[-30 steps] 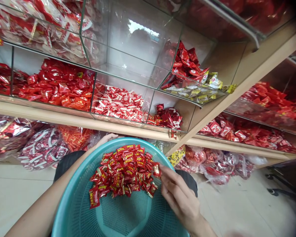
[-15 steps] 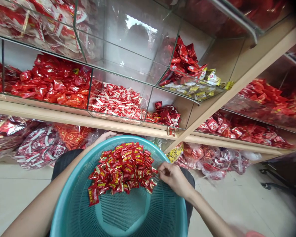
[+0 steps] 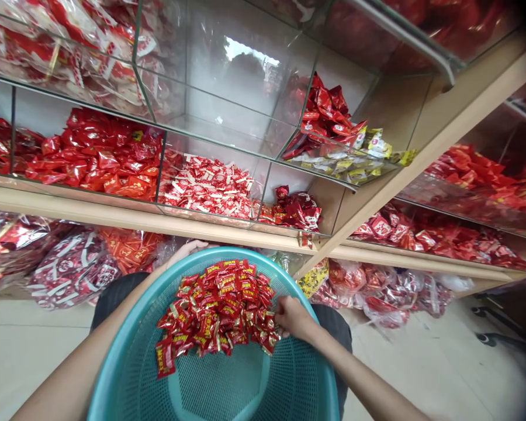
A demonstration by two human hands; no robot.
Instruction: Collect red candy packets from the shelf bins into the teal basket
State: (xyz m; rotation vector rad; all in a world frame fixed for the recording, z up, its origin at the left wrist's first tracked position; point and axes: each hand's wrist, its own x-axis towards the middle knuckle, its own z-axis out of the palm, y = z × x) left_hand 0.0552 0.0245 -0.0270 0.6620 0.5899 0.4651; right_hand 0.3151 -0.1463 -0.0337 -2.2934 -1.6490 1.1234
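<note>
Between my legs in dark trousers (image 3: pixel 344 333), a turquoise mesh basket (image 3: pixel 221 383) is standing, and inside it many small red-and-gold candies (image 3: pixel 221 307) are lying in one heap, toward the far side. My right hand (image 3: pixel 294 317) is reaching over the right rim, its fingers curling together at the right edge of the heap; whether they are pinching a candy, I cannot tell. My left hand (image 3: pixel 190 250) is lying along the far left outside of the rim, which is hiding part of it, so I cannot tell its grip.

Just beyond, a wooden shelf edge (image 3: pixel 92 217) is crossing the way. Above it, clear compartments are holding red packets (image 3: pixel 105 155), red-and-white candies (image 3: pixel 210 188) and a few dark red ones (image 3: pixel 302 209). Below it, filled plastic bags (image 3: pixel 72 272) are lying, partly covered by the basket.
</note>
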